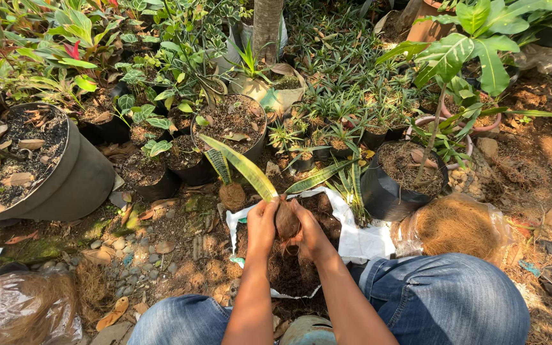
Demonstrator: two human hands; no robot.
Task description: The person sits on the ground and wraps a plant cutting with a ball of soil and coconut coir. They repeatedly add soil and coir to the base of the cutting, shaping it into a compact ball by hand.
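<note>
Hands meet over the white plastic sack of dark soil (352,239), our chosen landmark, which lies open on the ground between the person's blue-jeaned knees (445,297). We see the left hand (262,225) and the right hand (308,231) both closed around the brown, rounded root ball (287,220) of a long-leaved green and yellow-edged plant (241,164), held just above the sack's soil, its leaves slanting up and away from the sack. Beyond the sack we note a second small root-balled plant (230,191) standing on the ground, and behind that a black round pot filled with soil (232,121). Right of the sack stands a black plastic grow bag with a thin-stemmed plant (396,185), and beside it a clear bag of brown coconut fibre (458,225). Far left of the sack sits a large grey tilted pot (65,179).
</note>
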